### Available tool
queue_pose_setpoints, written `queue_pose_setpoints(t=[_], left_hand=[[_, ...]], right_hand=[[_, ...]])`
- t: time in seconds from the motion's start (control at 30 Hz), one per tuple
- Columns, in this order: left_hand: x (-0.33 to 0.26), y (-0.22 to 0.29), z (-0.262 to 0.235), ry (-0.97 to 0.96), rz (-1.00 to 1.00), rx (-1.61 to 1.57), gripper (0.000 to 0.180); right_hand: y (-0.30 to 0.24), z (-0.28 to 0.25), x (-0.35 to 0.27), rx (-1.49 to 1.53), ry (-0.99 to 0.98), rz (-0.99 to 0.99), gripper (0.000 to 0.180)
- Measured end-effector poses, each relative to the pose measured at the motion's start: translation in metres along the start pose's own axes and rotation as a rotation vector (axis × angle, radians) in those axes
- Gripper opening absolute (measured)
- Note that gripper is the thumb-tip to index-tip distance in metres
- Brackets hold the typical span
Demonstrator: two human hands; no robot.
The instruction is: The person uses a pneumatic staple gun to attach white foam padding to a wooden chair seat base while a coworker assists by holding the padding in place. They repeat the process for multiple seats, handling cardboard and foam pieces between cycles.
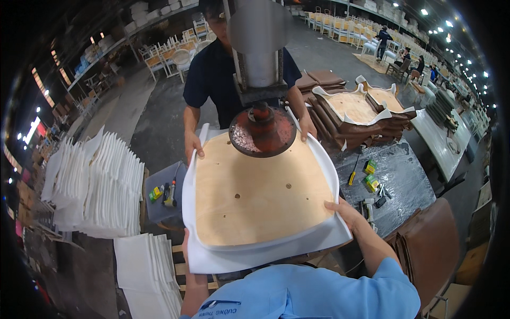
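Note:
A pale plywood seat panel (260, 212) with several small holes lies on a white foam sheet (228, 260), whose edges stick out around it. My right hand (344, 213) grips the near right edge, thumb on the wood and fingers hidden beneath. My left hand (186, 243) is against the foam's near left edge; its fingers are out of sight. Across from me, a co-worker's left-side hand (194, 148) and right-side hand (306, 127) hold the far corners. A round, worn red press plate (263, 133) on a grey column (258, 64) hangs over the panel's far part.
White foam sheets (95, 186) are stacked at left, with a lower pile (146, 274) nearer. A grey bin (166, 191) holds tools. At right, a plastic-covered table (398, 175) bears a screwdriver (353, 173) and small boxes. Brown covers (430, 244) and padded panels (356, 106) stand around.

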State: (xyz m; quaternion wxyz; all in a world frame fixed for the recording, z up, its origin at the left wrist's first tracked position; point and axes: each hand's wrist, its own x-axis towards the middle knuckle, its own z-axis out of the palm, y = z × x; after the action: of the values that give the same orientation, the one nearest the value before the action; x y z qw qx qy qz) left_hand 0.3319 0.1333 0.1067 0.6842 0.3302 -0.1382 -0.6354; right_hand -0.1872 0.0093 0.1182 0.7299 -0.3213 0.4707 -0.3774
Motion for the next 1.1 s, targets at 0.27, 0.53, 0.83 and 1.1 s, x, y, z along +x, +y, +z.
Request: queue_pose_setpoints(t=[0.27,0.53,0.83,1.1], left_hand=[[0.002,-0.041,-0.016,0.084,-0.086,0.133,0.065],[-0.005,-0.079,-0.016,0.391,-0.064,0.419,0.044],[-0.001,-0.082,-0.009,0.447,0.136,1.161,0.038],[-0.003,-0.074,0.023,0.353,0.236,1.6,0.028]], right_hand=[[0.027,-0.01,0.019,-0.206,0.197,-0.029,0.067],[0.045,-0.029,0.022,-0.233,0.26,-0.14,0.052],[0.043,-0.034,0.03,-0.431,0.273,-0.165,0.065],[0.031,-0.026,0.029,-0.882,0.458,-0.057,0.051]])
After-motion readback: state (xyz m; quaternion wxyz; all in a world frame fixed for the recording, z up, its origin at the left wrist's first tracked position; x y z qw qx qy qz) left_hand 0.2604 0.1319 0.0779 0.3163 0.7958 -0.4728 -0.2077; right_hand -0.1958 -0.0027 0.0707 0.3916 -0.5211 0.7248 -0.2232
